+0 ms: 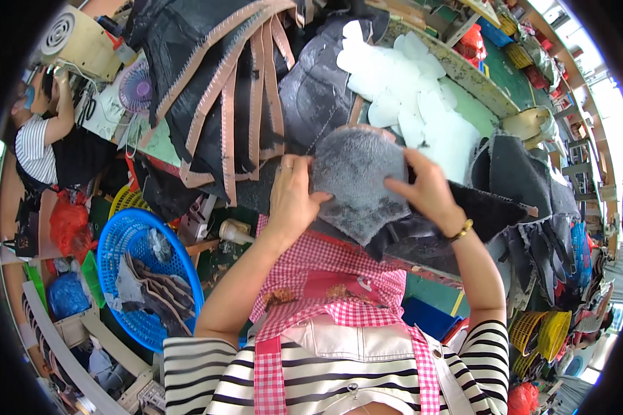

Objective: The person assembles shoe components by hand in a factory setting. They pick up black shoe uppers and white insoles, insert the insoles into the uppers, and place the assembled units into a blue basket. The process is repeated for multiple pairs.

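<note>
Left hand (292, 197) and right hand (430, 194) pinched opposite sides of the gray fur piece (360, 180) by the worktop's near edge (432, 276).

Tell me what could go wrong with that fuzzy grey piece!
The loosely piled white pieces just beyond the fuzzy grey piece could slide if knocked. The left hand might bump the tan strips nearby. The gold-coloured bracelet might snag the black piece beside it.

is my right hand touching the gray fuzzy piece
Touching. The head view shows the right hand with its thumb laid on the gray fuzzy piece, near that piece's right edge.
</note>
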The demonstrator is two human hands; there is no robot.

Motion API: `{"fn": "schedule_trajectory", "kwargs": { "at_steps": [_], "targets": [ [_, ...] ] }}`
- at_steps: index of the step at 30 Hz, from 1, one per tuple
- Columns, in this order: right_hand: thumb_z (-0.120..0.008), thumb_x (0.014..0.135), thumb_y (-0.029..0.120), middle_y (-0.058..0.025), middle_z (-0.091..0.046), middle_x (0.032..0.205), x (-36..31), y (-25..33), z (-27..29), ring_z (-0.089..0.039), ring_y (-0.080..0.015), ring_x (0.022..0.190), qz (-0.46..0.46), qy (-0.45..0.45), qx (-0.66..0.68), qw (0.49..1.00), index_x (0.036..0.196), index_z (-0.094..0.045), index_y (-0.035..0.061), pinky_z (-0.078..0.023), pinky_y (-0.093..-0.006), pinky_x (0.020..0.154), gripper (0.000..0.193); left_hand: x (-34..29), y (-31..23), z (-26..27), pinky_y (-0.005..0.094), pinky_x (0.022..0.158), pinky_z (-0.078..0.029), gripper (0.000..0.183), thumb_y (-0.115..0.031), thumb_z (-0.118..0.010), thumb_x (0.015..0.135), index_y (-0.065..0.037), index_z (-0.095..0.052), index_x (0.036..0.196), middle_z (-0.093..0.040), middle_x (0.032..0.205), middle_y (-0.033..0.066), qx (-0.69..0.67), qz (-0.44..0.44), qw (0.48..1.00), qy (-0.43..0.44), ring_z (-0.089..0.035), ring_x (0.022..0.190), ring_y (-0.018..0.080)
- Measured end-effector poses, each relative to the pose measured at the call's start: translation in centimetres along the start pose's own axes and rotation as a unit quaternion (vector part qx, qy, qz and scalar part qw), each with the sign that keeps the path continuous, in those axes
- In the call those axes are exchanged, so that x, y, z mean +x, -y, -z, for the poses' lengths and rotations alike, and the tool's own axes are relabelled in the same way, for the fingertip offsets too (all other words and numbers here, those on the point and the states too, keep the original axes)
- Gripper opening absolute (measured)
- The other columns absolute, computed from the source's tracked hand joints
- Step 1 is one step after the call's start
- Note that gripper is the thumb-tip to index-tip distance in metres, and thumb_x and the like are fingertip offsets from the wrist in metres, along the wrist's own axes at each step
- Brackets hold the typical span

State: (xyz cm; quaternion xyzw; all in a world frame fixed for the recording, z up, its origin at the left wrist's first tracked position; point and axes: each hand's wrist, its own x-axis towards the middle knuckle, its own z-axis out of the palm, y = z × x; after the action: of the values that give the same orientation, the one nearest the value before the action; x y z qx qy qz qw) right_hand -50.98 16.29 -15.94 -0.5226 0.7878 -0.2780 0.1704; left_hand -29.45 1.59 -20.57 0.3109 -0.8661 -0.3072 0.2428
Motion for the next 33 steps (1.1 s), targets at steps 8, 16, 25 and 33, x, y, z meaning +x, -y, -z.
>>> {"fn": "schedule_trajectory", "kwargs": {
  "at_steps": [8,16,25,33],
  "targets": [
    [-0.072,0.067,0.013,-0.0173,-0.064,0.098,-1.0,3.5,-0.5,-0.063,-0.0365,0.087,0.27,0.084,-0.124,0.951,0.1,-0.054,0.004,-0.051,-0.0418,0.073,0.039,-0.3,0.5,0.5,0.041,0.074,-0.048,0.041,-0.004,-0.082,0.061,0.001,-0.055,0.092,-0.061,0.086,0.0133,-0.083,0.048,0.994,0.052,-0.06,0.083,0.0356],
    [-0.062,0.08,0.016,-0.0178,-0.065,0.082,1.6,6.0,-2.4,-0.063,-0.0383,0.076,0.142,0.274,-0.099,0.946,0.118,-0.055,0.0105,-0.048,-0.0479,0.066,0.038,-7.3,-0.1,3.8,0.0318,0.083,-0.054,0.045,0.007,-0.077,0.07,0.003,-0.055,0.109,-0.068,0.099,0.0132,-0.414,0.268,0.862,0.116,-0.067,0.093,0.0193],
    [-0.065,0.077,0.013,-0.0121,-0.063,0.084,1.3,6.9,-4.6,-0.064,-0.0344,0.078,0.151,0.267,-0.131,0.943,0.116,-0.058,0.0131,-0.048,-0.0465,0.066,0.04,-6.3,2.1,6.1,0.0297,0.083,-0.054,0.046,-0.001,-0.078,0.075,0.004,-0.056,0.116,-0.068,0.102,0.0122,-0.392,0.308,0.844,0.197,-0.067,0.092,0.0172],
    [-0.063,0.089,0.027,-0.0219,-0.063,0.087,2.0,6.4,-2.5,-0.063,-0.038,0.086,0.172,0.327,0.035,0.928,0.119,-0.057,0.0113,-0.049,-0.0446,0.076,0.035,-5.7,1.0,6.0,0.0317,0.085,-0.054,0.071,0.001,-0.084,0.065,0.0,-0.046,0.124,-0.06,0.117,0.0129,-0.373,0.26,0.86,0.232,-0.061,0.107,0.0187]
  ]
}}
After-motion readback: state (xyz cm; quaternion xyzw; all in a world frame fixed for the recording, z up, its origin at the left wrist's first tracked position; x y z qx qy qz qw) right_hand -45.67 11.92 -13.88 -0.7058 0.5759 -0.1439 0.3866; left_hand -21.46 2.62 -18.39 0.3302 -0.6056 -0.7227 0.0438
